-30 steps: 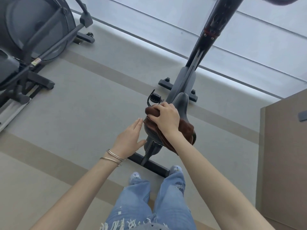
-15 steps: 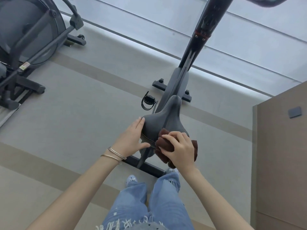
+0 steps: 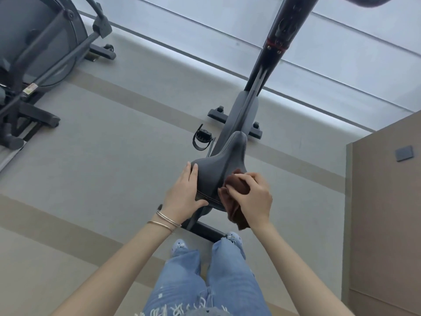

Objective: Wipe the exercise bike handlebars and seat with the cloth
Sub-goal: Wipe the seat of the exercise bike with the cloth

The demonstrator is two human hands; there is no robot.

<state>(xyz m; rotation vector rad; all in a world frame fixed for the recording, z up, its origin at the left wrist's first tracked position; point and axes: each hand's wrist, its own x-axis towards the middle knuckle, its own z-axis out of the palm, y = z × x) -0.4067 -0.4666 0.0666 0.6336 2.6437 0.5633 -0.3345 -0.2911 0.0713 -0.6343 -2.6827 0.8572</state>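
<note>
The exercise bike's black seat is right below me, nose pointing away. My right hand grips a bunched brown cloth and presses it on the seat's rear right corner; part of the cloth hangs below the seat. My left hand lies with straight fingers along the seat's left edge, thumb under its rear rim. The bike's dark frame post rises toward the top of the view, where only a sliver of the handlebar shows.
Another exercise machine stands at the left on the grey floor. A brown wall or cabinet closes the right side. The bike's rear base bar lies just before my feet, and a pedal sticks out left of the seat.
My right hand drew the cloth from the seat's nose back to its rear right corner. My left hand came onto the seat's left edge and stays there.
</note>
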